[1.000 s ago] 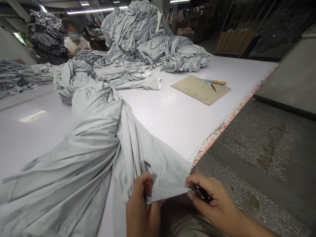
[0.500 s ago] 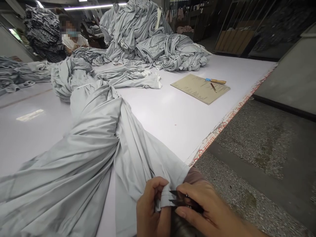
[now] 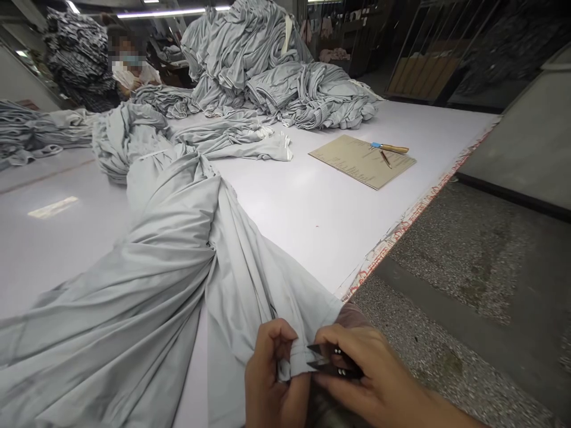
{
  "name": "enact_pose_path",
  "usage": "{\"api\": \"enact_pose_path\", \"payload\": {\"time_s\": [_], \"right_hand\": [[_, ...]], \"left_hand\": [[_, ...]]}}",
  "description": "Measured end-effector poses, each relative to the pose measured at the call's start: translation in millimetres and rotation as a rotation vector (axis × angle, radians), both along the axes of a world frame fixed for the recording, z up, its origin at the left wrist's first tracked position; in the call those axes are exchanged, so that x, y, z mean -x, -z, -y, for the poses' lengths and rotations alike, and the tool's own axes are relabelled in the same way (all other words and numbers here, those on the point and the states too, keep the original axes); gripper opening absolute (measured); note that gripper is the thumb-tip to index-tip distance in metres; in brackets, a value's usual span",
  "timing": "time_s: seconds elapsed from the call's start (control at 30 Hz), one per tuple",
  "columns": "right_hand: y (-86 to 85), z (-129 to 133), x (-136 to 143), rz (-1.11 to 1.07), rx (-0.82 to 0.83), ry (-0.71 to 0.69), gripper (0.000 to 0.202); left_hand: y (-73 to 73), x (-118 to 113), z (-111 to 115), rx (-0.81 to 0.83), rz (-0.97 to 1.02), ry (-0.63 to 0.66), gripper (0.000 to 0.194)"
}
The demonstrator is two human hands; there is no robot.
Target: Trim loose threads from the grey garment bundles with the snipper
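Left hand [image 3: 277, 377] pinching grey cloth [image 3: 173, 261], right hand [image 3: 372, 364] gripping snips [image 3: 341, 370] beside that pinch; cloth presumably soft, light, best held at its hem [image 3: 300, 360].

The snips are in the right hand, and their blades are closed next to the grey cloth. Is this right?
Not entirely: the head view shows the blades open, their tips apart. The snips are indeed in the right hand, next to the grey cloth.

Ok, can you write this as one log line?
left hand: holds grey cloth | right hand: holds dark snips, blades apart at cloth edge | brown board: on table
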State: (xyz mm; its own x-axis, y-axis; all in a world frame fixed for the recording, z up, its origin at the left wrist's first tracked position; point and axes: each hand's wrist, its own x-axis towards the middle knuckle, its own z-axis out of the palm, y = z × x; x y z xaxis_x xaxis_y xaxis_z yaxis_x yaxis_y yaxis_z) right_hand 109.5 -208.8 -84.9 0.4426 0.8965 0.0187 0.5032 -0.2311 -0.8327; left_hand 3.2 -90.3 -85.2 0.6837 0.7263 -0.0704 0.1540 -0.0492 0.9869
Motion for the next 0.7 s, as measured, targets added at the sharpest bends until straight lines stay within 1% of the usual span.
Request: {"api": "enact_pose_path", "payload": {"time_s": [0.03,0.07,0.1,0.17,0.2,0.23,0.27,0.33,0.43,0.53,0.7], "right_hand": [[1.1,-1.3,-3.5,-0.017,-0.002,0.029,0.002],[2.4,-2.1,-7.8,-0.038,-0.013,0.080,0.006],[3.7,-2.4,-12.5,-0.066,-0.022,0.148,0.009],[5.3,-1.1,-21.4,-0.111,-0.019,0.274,0.016],[5.3,0.2,-24.6,-0.113,-0.005,0.310,0.018],[4.7,1.9,-26.6,-0.105,0.012,0.318,0.018],[3.3,3.9,-27.0,-0.097,0.032,0.299,0.018],[-1.3,7.5,-24.1,-0.092,0.078,0.208,0.017],[-9.7,10.1,-15.5,-0.067,0.181,0.054,0.022],[-14.2,8.1,-10.1,0.044,0.261,-0.014,0.028],[-14.0,3.2,-9.6,0.194,0.244,-0.058,0.030]], "left_hand": [[-3.1,-0.1,-4.6,-0.013,-0.021,0.040,0.012],[-6.3,-0.2,-9.7,-0.008,-0.048,0.097,0.006],[-9.3,-0.3,-15.0,0.020,-0.080,0.165,0.005],[-13.0,0.0,-24.8,0.138,-0.146,0.286,0.023],[-13.3,0.5,-28.6,0.209,-0.176,0.324,0.031],[-12.7,1.0,-31.6,0.273,-0.198,0.346,0.037],[-11.4,1.6,-33.5,0.327,-0.207,0.362,0.040],[-7.9,2.3,-34.5,0.386,-0.197,0.369,0.043],[-6.1,1.3,-31.9,0.383,-0.171,0.348,0.045],[-10.6,-1.4,-28.7,0.334,-0.189,0.351,0.044],[-17.4,-3.4,-26.8,0.153,-0.262,0.415,0.043]]}}
